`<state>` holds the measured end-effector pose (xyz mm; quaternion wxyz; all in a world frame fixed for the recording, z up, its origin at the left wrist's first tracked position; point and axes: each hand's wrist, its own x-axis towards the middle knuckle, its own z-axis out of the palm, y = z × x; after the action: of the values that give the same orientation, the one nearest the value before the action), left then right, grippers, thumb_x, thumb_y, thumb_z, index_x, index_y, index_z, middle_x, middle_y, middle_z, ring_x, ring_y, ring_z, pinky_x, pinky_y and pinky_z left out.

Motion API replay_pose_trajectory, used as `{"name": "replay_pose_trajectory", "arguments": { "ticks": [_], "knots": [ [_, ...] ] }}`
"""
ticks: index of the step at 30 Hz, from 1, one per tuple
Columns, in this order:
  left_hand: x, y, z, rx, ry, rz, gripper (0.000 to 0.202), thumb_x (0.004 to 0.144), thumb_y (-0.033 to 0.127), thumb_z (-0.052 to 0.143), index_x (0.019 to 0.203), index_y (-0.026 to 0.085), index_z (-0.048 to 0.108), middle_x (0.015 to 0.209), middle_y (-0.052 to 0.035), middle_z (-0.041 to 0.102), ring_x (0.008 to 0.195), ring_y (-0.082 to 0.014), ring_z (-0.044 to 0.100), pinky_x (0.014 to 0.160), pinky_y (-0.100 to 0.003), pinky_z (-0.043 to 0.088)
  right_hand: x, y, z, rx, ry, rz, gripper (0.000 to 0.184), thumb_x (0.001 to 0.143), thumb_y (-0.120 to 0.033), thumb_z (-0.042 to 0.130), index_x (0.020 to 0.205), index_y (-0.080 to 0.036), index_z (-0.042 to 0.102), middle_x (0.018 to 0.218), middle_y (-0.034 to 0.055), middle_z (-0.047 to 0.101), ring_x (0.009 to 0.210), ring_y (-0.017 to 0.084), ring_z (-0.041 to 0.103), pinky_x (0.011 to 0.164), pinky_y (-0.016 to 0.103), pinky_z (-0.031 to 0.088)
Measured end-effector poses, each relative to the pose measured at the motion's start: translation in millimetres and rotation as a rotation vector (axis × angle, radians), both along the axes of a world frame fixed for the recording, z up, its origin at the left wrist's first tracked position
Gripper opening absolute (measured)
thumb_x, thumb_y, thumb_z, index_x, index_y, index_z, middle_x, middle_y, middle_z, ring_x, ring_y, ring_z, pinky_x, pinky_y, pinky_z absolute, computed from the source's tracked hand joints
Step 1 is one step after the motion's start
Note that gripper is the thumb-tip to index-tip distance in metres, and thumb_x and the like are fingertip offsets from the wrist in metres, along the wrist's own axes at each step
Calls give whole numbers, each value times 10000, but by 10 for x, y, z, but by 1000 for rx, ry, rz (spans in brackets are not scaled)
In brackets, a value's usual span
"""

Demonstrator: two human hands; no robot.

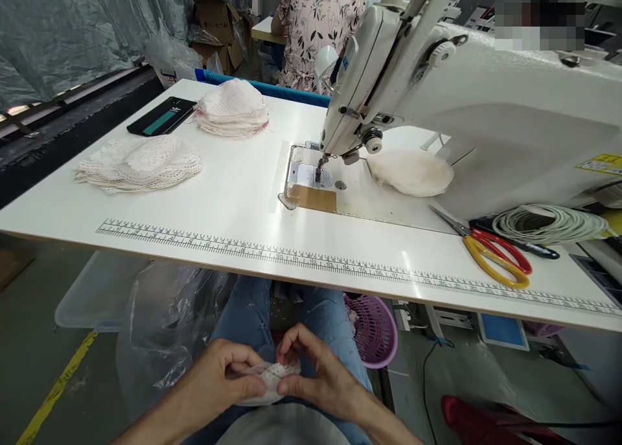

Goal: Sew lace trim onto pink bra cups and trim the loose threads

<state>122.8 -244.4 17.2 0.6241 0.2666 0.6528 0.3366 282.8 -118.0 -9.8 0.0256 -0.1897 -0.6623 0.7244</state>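
My left hand (221, 377) and my right hand (315, 374) meet over my lap, below the table's front edge. Both pinch a small white lace fabric piece (276, 377) between thumbs and fingers. On the white table (233, 199) above, a white sewing machine (437, 89) stands at the right with its needle (319, 170) over the metal plate. One stack of white lace pieces (140, 163) lies at the left, and another stack (233, 108) farther back. A single padded white piece (413, 171) rests under the machine arm.
Red-and-yellow scissors (490, 251) and a coil of white cord (549, 223) lie at the right. A dark phone (162, 116) sits at the back left. Below are a plastic bag (165, 322), a clear bin (97, 293) and a purple basket (372, 328). Another person in a floral top (315, 24) is seated behind.
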Motion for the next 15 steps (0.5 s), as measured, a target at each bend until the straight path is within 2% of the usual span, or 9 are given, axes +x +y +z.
{"name": "replay_pose_trajectory", "arguments": {
  "ticks": [6, 9, 11, 13, 15],
  "knots": [
    [-18, -19, -54, 20, 35, -29, 140, 691, 256, 630, 670, 141, 706, 557, 41, 583, 528, -93, 458, 531, -181, 344, -45, -40, -26, 96, -42, 21, 339, 742, -484, 668, 685, -160, 587, 643, -20, 524, 632, 114, 452, 599, 238, 352],
    [-22, -42, -51, 23, 12, -7, 120, 691, 248, 643, 660, 139, 683, 568, 48, 568, 542, -87, 440, 540, -174, 339, -60, -48, -11, 96, -55, 30, 325, 751, -473, 657, 698, -160, 592, 648, -17, 537, 621, 111, 457, 578, 229, 345],
    [-15, -43, -32, 11, -48, 14, 121, 688, 259, 666, 726, 147, 688, 593, 49, 576, 566, -91, 447, 550, -169, 340, -63, -49, 3, 95, -63, 45, 314, 759, -462, 650, 701, -159, 594, 649, -15, 538, 614, 109, 459, 565, 223, 341],
    [-1, -31, -17, -7, -111, 27, 157, 680, 266, 685, 789, 154, 698, 597, 51, 576, 572, -94, 449, 555, -170, 342, -61, -50, 10, 122, -63, 50, 306, 769, -453, 642, 697, -159, 595, 648, -14, 533, 613, 110, 457, 563, 222, 340],
    [17, -11, -18, -17, -125, 22, 155, 675, 267, 686, 773, 148, 703, 553, 61, 539, 536, -86, 412, 538, -174, 323, -59, -49, 12, 170, -55, 48, 298, 780, -445, 633, 697, -162, 594, 644, -16, 526, 615, 111, 453, 569, 223, 340]
  ]
}}
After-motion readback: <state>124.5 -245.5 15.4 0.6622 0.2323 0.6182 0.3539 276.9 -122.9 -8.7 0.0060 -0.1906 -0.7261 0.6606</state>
